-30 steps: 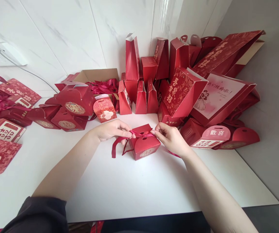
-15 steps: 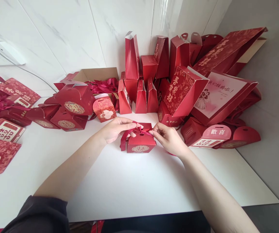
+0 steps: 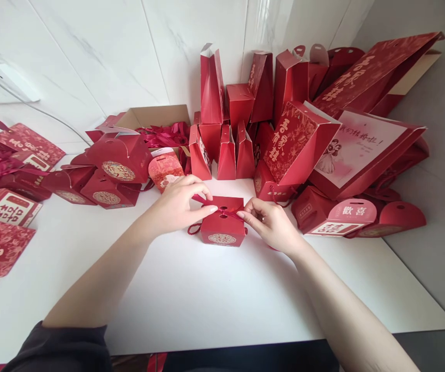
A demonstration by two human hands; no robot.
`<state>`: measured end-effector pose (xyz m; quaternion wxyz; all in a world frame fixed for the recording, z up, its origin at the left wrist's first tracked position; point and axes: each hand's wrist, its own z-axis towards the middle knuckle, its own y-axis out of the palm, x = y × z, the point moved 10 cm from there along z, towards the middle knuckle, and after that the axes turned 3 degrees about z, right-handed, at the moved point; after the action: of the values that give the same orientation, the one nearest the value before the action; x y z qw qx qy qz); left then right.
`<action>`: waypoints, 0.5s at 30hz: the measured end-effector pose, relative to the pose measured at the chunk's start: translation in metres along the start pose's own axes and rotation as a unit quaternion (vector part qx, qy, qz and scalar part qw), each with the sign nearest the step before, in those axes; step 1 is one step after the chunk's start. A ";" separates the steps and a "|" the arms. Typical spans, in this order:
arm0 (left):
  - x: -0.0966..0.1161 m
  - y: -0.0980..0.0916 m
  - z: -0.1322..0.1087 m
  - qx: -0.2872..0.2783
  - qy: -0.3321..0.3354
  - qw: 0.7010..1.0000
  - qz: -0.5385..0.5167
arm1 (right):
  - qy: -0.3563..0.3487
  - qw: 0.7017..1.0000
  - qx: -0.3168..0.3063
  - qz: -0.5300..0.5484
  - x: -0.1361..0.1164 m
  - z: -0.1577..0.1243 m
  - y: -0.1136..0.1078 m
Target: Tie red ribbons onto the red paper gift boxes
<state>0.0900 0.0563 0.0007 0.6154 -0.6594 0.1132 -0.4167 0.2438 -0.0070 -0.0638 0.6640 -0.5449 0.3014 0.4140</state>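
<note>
A small red gift box with a round gold emblem on its front stands upright on the white table. Across its top runs a dark red ribbon, with a knot near the hole in the lid. My left hand is at the box's left, thumb and fingers closed on the ribbon; a ribbon loop hangs below it. At the right side, my right hand pinches the ribbon between thumb and index finger. Its other fingers are curled in.
Behind the box, several red gift boxes stand stacked against the tiled wall. A cardboard box of ribbons is at the back left. More red boxes lie left, and leaning boxes crowd the right.
My left hand has moved left and slightly up, its palm now turned down. The ribbon is drawn straighter across the lid, its knot smaller. My right hand keeps its pinch.
</note>
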 end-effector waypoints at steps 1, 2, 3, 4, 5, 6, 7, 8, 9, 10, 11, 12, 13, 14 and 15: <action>0.008 0.001 -0.001 0.009 0.026 0.999 0.020 | 0.002 1.000 0.000 -0.001 0.000 0.000 0.000; 0.013 0.005 -0.001 0.009 0.043 0.999 0.026 | 0.002 1.000 -0.001 -0.001 0.000 0.000 0.000; 0.015 0.009 -0.001 0.003 0.051 0.999 0.019 | 0.002 1.000 -0.001 0.000 0.000 0.000 0.000; 0.015 0.013 -0.001 -0.006 0.052 0.999 0.004 | 0.001 1.000 -0.002 0.000 0.000 0.000 -0.001; 0.014 0.017 0.000 -0.014 0.049 0.999 -0.015 | 0.000 1.000 -0.002 0.001 -0.001 0.001 -0.001; 0.012 0.020 0.001 -0.018 0.042 0.998 -0.034 | -0.002 1.000 -0.002 0.001 -0.001 0.001 -0.001; 0.010 0.022 0.001 -0.023 0.033 0.998 -0.052 | -0.003 1.000 -0.002 0.001 -0.001 0.001 -0.001; 0.007 0.025 0.002 -0.028 0.022 0.997 -0.066 | -0.004 1.000 -0.002 0.001 -0.001 0.001 -0.001; 0.004 0.028 0.002 -0.037 0.011 0.996 -0.076 | -0.004 1.000 -0.002 0.002 -0.001 0.001 -0.001; 0.001 0.030 0.003 -0.046 0.000 0.995 -0.085 | -0.004 1.000 -0.003 0.002 -0.001 0.001 -0.001; -0.001 0.033 0.003 -0.057 -0.009 0.994 -0.092 | -0.004 1.000 -0.003 0.002 -0.001 0.001 0.000; -0.002 0.035 0.003 -0.065 -0.016 0.993 -0.099 | -0.005 1.000 -0.003 0.001 0.000 0.001 0.000; -0.002 0.036 0.003 -0.072 -0.020 0.992 -0.105 | -0.005 1.000 -0.003 0.000 0.000 0.001 0.000; -0.003 0.037 0.003 -0.076 -0.022 0.991 -0.109 | -0.005 1.000 -0.001 -0.002 0.000 0.001 0.000; -0.002 0.037 0.003 -0.078 -0.023 0.990 -0.112 | -0.006 1.000 -0.001 -0.002 0.000 0.001 0.000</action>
<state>0.1040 0.0522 -0.0332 0.5136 -0.7236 0.0561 -0.4576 0.2438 -0.0063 -0.0637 0.6663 -0.5436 0.2959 0.4158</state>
